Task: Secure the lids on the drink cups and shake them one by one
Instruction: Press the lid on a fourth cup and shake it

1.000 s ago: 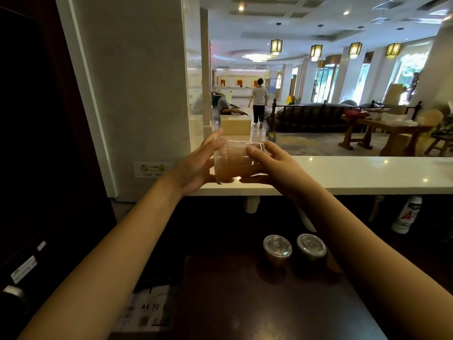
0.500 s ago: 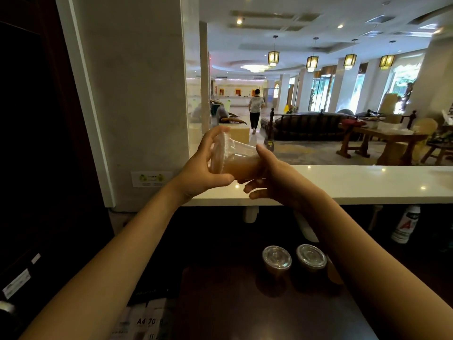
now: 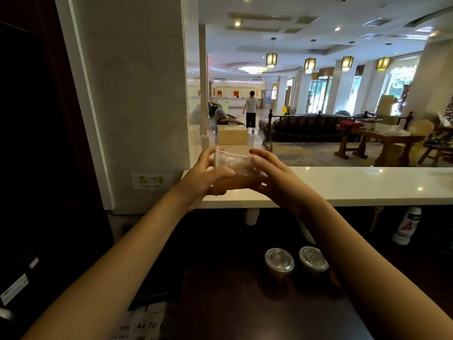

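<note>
A person's two bare arms reach forward and hold a clear plastic drink cup (image 3: 236, 171) on its side in the air, between both hands. The left grip (image 3: 203, 179) is curled around the cup's wide end, where the lid (image 3: 216, 157) sits, with the thumb across the front. The right grip (image 3: 277, 175) is wrapped over the narrow base end, fingers on top. Tan liquid pools along the cup's lower side. Behind both grips runs a white counter (image 3: 343, 186). Well below the right grip, beside its forearm, a first lidded cup (image 3: 279, 262) and a second lidded cup (image 3: 313, 260) stand upright side by side on a dark counter (image 3: 220, 310). Under the left forearm lies a paper pack (image 3: 147, 325) marked A4 70.
</note>
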A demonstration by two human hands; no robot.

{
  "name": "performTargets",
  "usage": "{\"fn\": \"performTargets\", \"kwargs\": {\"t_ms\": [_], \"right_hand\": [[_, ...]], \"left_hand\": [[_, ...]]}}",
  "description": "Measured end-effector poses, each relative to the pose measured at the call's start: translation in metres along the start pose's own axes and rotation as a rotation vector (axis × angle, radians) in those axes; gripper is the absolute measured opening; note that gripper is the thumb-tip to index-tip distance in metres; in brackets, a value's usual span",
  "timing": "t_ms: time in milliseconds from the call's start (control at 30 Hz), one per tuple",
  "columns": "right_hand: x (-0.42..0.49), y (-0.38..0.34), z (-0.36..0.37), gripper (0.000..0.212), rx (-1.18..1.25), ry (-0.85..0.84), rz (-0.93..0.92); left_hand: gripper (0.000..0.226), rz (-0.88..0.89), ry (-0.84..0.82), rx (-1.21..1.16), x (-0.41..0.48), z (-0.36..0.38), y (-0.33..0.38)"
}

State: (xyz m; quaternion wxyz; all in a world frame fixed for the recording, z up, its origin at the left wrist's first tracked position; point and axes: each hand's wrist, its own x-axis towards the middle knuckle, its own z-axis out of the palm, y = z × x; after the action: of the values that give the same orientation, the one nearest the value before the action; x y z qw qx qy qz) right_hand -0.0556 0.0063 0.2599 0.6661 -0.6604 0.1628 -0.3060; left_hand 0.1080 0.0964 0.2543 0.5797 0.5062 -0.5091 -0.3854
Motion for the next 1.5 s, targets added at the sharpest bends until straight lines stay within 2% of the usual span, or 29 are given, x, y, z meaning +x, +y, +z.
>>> {"fn": "performTargets", "kwargs": {"t_ms": [100,200,267,367,467,567,633,733,833,1000,1133,1333,1500], "right_hand": [[0.003,0.003,0.004,0.055,-0.035,0.01,0.154],[0.0,0.005,0.007,0.046,0.052,0.041,0.084],[-0.003,0.006,0.007,0.04,0.059,0.062,-0.02],[-0.006,0.007,0.008,0.036,-0.06,0.069,-0.138],[-0.008,0.007,0.005,0.044,-0.102,0.033,-0.192],[-0.007,0.003,0.003,0.06,0.041,0.032,-0.186],[-0.005,0.003,0.003,0.062,0.133,0.033,-0.177],[0.003,0.007,0.001,0.056,0.167,0.069,-0.161],[0.014,0.006,-0.007,0.045,0.089,0.108,-0.158],[0.035,-0.003,-0.021,0.056,-0.249,0.116,-0.124],[0.056,-0.009,-0.027,0.059,-0.365,0.14,-0.121],[0.079,-0.018,-0.033,0.06,-0.444,0.179,-0.113],[0.087,-0.023,-0.037,0.051,-0.434,0.168,-0.102]], "left_hand": [[0.067,0.226,0.075,0.298,-0.006,0.006,0.003],[0.073,0.396,0.057,0.409,-0.007,0.005,0.006],[0.079,0.359,-0.02,0.386,-0.007,-0.001,0.01],[0.079,0.254,-0.058,0.371,-0.007,-0.008,0.016],[0.066,0.324,0.035,0.425,-0.01,-0.005,0.013],[0.065,0.442,0.212,0.517,-0.012,0.004,-0.005],[0.067,0.494,0.275,0.478,-0.01,0.011,-0.019],[0.072,0.456,0.291,0.406,-0.006,0.018,-0.033],[0.064,0.402,0.249,0.394,0.004,0.017,-0.042],[0.063,0.27,0.167,0.41,0.026,0.017,-0.047],[0.058,0.192,0.155,0.413,0.051,0.021,-0.042],[0.054,0.133,0.12,0.431,0.083,0.016,-0.034],[0.057,0.104,0.127,0.431,0.093,0.018,-0.028]]}}
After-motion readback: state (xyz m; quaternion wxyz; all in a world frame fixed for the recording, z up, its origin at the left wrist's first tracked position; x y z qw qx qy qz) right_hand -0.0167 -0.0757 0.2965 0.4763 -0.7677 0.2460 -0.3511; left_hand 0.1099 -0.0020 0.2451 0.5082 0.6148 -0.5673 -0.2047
